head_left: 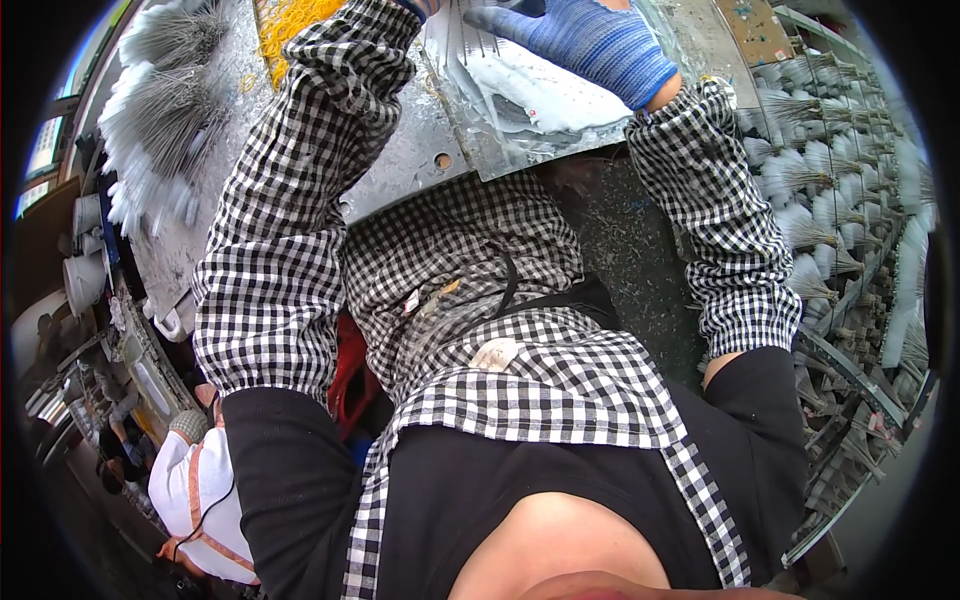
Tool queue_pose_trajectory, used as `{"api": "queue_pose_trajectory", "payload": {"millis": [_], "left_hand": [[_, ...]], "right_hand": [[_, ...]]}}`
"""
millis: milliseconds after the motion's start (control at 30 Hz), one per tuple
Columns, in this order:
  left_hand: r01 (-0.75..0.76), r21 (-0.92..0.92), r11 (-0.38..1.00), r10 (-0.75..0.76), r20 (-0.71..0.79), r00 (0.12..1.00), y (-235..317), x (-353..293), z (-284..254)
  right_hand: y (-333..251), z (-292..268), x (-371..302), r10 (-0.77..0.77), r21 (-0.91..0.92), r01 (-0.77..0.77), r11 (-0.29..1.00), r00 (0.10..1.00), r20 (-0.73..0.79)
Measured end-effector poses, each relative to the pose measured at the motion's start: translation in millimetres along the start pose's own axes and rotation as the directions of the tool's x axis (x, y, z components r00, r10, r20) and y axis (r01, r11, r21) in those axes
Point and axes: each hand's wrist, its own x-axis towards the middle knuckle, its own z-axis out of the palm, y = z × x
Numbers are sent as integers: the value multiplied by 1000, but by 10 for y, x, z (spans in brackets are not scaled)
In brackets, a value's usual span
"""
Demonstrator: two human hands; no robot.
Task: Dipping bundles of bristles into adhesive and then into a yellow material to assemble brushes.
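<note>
My right hand (600, 50), in a blue knitted glove, reaches over a glossy white-coated surface (575, 95) at the top. Its thumb stretches left toward a few thin grey wire-like rods (478, 42); the other fingers run past the upper edge. I cannot tell whether the hand touches the rods. Only a sliver of my left hand (422, 6), also in a blue glove, shows at the upper edge, left of those rods. Its fingers are hidden. Both forearms wear black-and-white checked sleeves.
Fanned bundles of thin wires with pale tips (165, 125) lie at the left of the metal table (400, 165). Yellow bands (290, 35) are heaped at its back. A rack of similar bundles (835, 190) stands at right. Another person in white (205, 490) is at lower left.
</note>
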Motion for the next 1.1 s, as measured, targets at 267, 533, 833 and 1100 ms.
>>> {"api": "queue_pose_trajectory", "payload": {"millis": [267,533,833,1100], "left_hand": [[27,131,991,-23,-34,999,-28,11,-19],[-41,248,968,55,-52,997,10,-75,91],[-250,259,933,215,156,964,97,-163,128],[-720,687,98,292,672,681,252,-330,142]], "right_hand": [[232,189,58,110,564,-207,799,973,200],[338,245,12,76,402,-100,910,994,76],[460,156,-42,74,351,-86,932,996,48],[994,576,-17,-556,-193,523,830,796,-239]]}}
